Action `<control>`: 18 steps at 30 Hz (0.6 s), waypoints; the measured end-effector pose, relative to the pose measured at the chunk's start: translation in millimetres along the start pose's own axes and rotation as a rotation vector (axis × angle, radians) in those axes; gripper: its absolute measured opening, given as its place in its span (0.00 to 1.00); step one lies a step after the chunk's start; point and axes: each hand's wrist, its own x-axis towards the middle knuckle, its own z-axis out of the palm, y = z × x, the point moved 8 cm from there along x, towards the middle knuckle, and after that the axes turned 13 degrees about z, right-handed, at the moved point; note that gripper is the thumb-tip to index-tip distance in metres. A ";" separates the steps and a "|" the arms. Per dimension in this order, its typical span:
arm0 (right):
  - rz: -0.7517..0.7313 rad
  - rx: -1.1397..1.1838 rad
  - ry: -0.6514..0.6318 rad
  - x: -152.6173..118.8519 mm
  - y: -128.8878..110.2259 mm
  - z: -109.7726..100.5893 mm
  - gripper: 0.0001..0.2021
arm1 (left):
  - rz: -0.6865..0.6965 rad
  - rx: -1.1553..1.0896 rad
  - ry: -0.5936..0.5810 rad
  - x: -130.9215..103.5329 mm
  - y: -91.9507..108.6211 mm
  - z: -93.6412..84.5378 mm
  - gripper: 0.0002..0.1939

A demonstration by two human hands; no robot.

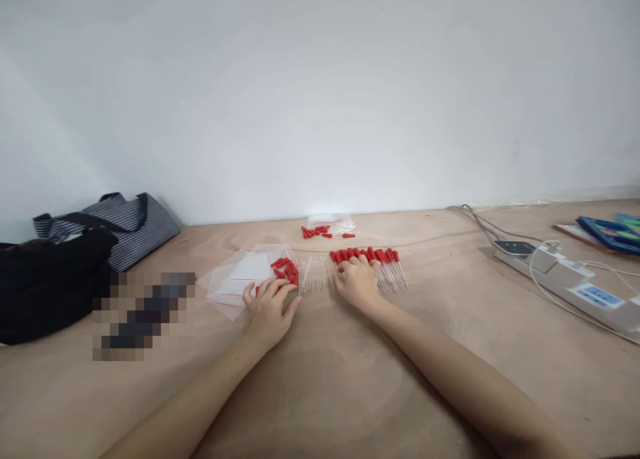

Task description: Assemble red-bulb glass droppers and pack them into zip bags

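Observation:
My left hand [271, 312] rests with spread fingers at the near edge of a pile of red rubber bulbs [289, 270], which lies on clear plastic bags [235, 279]. My right hand [359, 282] lies with fingers apart over a row of clear droppers with red bulbs [395, 269], covering part of the row; whether the fingertips pinch one is hidden. Between the hands are several clear tubes without bulbs [313, 276], side by side on the wooden table [310, 392].
Farther back lie more red bulbs [315, 232], thin tubes and a clear bag [327, 220]. A black bag [50, 286] and striped bag [150, 226] stand left. A power strip [575, 282] with cables and blue items [610, 232] sit right.

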 end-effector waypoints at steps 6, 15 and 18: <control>0.099 -0.127 -0.112 15.5 -17.7 17.2 0.15 | -0.205 0.091 -0.033 25.8 -54.8 9.5 0.11; 0.166 -0.214 -0.234 23.8 -24.4 34.5 0.13 | -0.420 0.130 -0.287 44.5 -73.3 40.6 0.12; 0.161 -0.222 -0.235 22.1 -29.4 31.9 0.14 | -0.448 0.127 -0.299 47.3 -77.0 42.2 0.12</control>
